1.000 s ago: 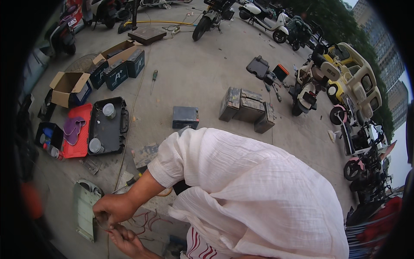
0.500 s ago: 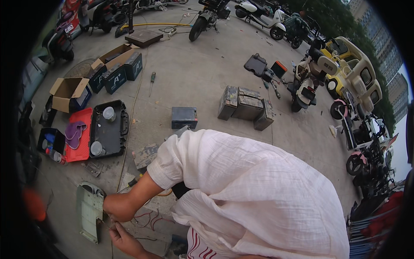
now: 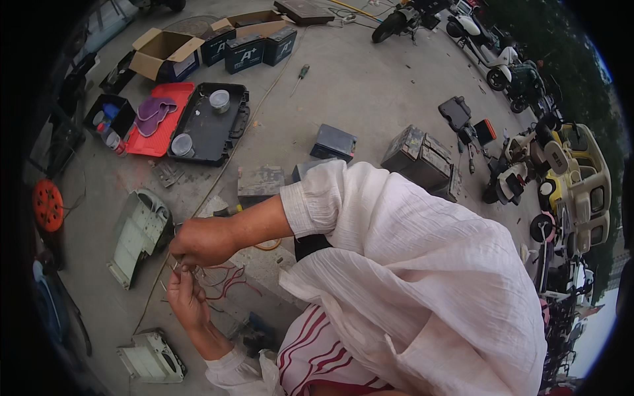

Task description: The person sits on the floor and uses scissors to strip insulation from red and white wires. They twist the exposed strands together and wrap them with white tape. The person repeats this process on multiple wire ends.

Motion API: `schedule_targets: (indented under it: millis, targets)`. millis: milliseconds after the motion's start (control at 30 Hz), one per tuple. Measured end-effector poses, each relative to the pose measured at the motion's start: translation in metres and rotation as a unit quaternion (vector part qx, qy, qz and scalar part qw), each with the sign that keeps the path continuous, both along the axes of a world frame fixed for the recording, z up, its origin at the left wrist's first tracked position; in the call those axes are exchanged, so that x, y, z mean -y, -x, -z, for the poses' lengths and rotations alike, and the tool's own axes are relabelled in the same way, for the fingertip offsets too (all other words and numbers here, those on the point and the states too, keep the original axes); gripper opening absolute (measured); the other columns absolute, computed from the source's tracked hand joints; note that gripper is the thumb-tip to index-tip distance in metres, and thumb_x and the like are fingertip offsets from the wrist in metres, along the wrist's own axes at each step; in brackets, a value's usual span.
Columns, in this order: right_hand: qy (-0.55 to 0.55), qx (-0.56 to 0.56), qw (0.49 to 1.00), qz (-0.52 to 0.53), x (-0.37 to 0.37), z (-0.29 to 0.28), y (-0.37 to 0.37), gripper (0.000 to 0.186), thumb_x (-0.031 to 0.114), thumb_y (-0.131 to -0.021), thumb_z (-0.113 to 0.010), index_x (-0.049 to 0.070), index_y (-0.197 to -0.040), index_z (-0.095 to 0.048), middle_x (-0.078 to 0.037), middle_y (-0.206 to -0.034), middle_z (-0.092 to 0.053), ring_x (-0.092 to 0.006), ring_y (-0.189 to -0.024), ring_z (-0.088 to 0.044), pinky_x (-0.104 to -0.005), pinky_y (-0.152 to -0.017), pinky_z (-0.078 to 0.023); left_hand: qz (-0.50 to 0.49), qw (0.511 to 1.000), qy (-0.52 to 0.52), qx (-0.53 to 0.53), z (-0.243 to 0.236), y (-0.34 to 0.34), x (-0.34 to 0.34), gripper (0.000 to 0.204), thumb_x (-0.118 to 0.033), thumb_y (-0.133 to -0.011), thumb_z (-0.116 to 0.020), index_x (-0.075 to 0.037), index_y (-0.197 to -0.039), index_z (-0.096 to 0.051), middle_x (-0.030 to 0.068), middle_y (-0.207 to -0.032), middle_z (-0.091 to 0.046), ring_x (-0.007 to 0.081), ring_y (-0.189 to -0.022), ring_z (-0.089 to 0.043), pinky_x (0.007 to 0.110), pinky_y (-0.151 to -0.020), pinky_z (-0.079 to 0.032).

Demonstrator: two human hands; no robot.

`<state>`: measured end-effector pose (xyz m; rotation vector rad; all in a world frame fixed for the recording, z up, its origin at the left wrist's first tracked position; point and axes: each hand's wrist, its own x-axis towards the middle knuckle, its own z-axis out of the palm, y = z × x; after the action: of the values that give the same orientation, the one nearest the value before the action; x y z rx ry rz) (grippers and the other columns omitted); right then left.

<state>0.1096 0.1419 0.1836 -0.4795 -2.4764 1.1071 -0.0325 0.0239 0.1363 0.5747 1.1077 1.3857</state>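
Note:
My right hand [image 3: 206, 241] reaches across from the right, fingers closed in a pinch. Just below it, my left hand [image 3: 189, 298] is closed too, its fingertips meeting those of the right. A thin, pale wire-like piece [image 3: 175, 266] pokes out where the fingertips meet; its exact kind is too small to tell. Thin red wires [image 3: 232, 282] lie in loops beside the hands. Left of the right hand lies a pale green plastic panel [image 3: 132, 245] with a dark rim part. A second pale panel [image 3: 153, 362] lies below my left hand.
Dark batteries [image 3: 335, 142] stand ahead, with a larger battery group [image 3: 422, 158] to their right. An open toolbox [image 3: 210, 125] with a red lid [image 3: 160, 125] lies upper left. A screwdriver [image 3: 301, 76] lies farther off. An orange reel [image 3: 48, 204] stands at left; parked scooters [image 3: 512, 178] line the right.
The view has shifted, so the scene sits higher and farther right, and the second panel now shows. Both hands stay together at the fingertips, the left one now more upright.

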Motion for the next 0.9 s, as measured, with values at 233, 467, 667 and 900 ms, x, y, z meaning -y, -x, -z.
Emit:
schedule_targets:
  millis: [233, 467, 667, 900]
  targets:
    - [0.053, 0.015, 0.997, 0.051, -0.003, 0.007, 0.012, 0.024, 0.019, -0.085, -0.063, -0.001, -0.075, -0.057, -0.02, -0.07, -0.059, -0.0381, -0.067, -0.059, -0.0424, -0.06, -0.046, -0.027, 0.978, -0.042, -0.205, 0.011, 0.002, -0.002, 0.015, -0.014, -0.093, -0.059, -0.001, -0.1, -0.065, -0.0053, -0.078, -0.059, 0.0014, -0.067, -0.045, 0.019, -0.057, -0.035]
    - [0.175, 0.065, 0.98, 0.066, -0.004, 0.019, 0.01, 0.03, 0.025, -0.087, -0.065, -0.002, -0.076, -0.06, -0.016, -0.068, -0.061, -0.0245, -0.06, -0.056, -0.036, -0.059, -0.046, -0.052, 0.985, -0.06, -0.156, 0.013, -0.005, -0.005, 0.017, -0.014, -0.093, -0.058, 0.0, -0.101, -0.063, -0.003, -0.08, -0.061, 0.002, -0.07, -0.049, 0.018, -0.061, -0.039]
    - [0.338, 0.07, 0.933, 0.104, -0.007, 0.01, 0.013, 0.032, 0.032, -0.087, -0.068, 0.0, -0.083, -0.066, -0.004, -0.072, -0.063, -0.0101, -0.066, -0.054, -0.0289, -0.063, -0.047, 0.011, 0.991, 0.009, 0.131, 0.012, 0.006, -0.002, 0.013, -0.016, -0.095, -0.054, -0.005, -0.094, -0.06, -0.0096, -0.062, -0.042, -0.001, -0.045, -0.026, 0.018, -0.039, -0.018]
    - [0.456, 0.004, 0.887, 0.074, -0.013, 0.017, 0.026, 0.021, 0.017, -0.088, -0.066, -0.001, -0.098, -0.065, 0.0, -0.084, -0.063, -0.0069, -0.079, -0.055, -0.0225, -0.073, -0.045, 0.021, 0.984, 0.015, 0.178, 0.014, 0.01, 0.0, 0.012, -0.016, -0.095, -0.053, -0.005, -0.092, -0.058, -0.0103, -0.059, -0.037, -0.001, -0.043, -0.023, 0.018, -0.038, -0.015]
